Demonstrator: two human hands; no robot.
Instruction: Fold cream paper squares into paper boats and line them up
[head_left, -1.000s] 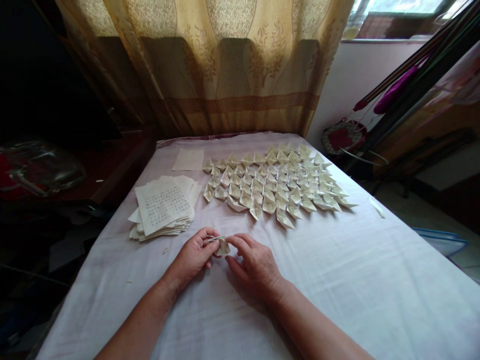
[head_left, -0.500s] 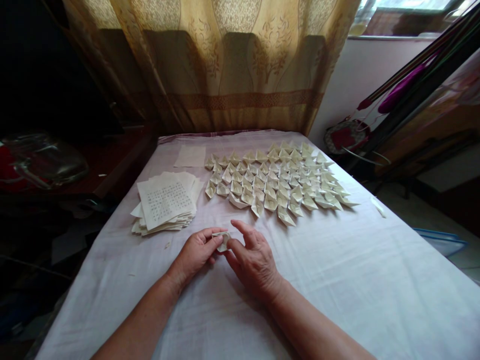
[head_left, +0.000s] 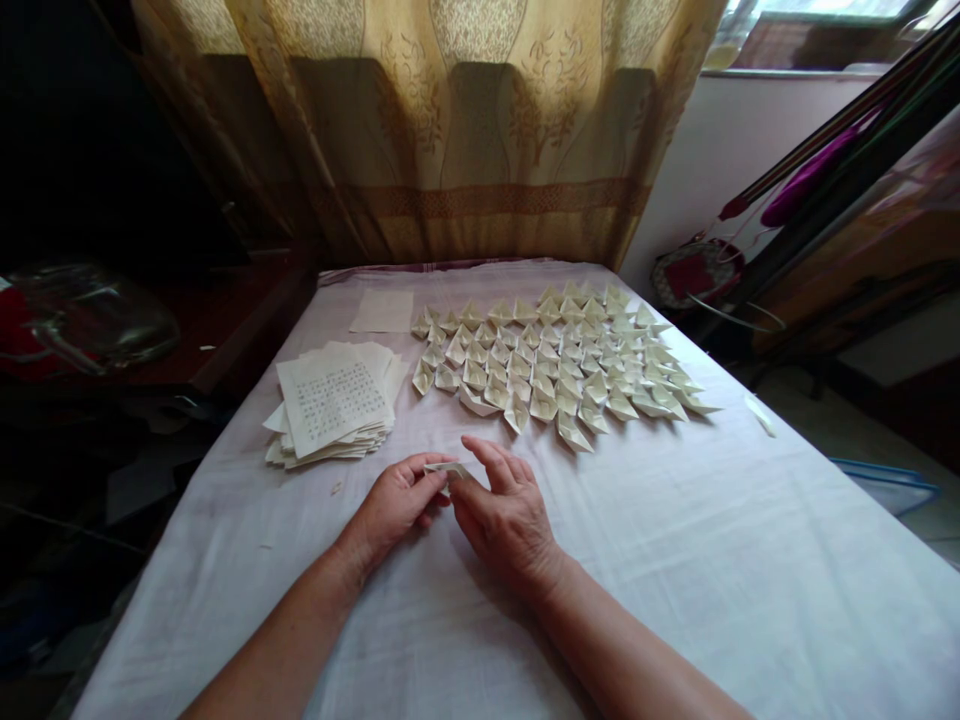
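My left hand [head_left: 394,503] and my right hand [head_left: 504,520] meet over the near middle of a table covered with a white cloth [head_left: 675,560]. Both pinch one small folded piece of cream paper [head_left: 445,468] between thumb and fingertips, and it now looks flattened. Behind the hands, several finished folded paper boats [head_left: 559,360] lie in rows across the cloth. A stack of printed square paper sheets [head_left: 334,400] sits to the left of them, close to my left hand.
A single blank sheet [head_left: 382,311] lies at the far left of the cloth. A patterned curtain [head_left: 465,130] hangs behind the table. A dark side table with a clear plastic bag [head_left: 82,320] stands left; poles and a bag [head_left: 694,272] lean right.
The folded piece has been pressed flatter and turned between the fingers. My right hand's fingers have shifted over it, and both hands have edged slightly away from me.
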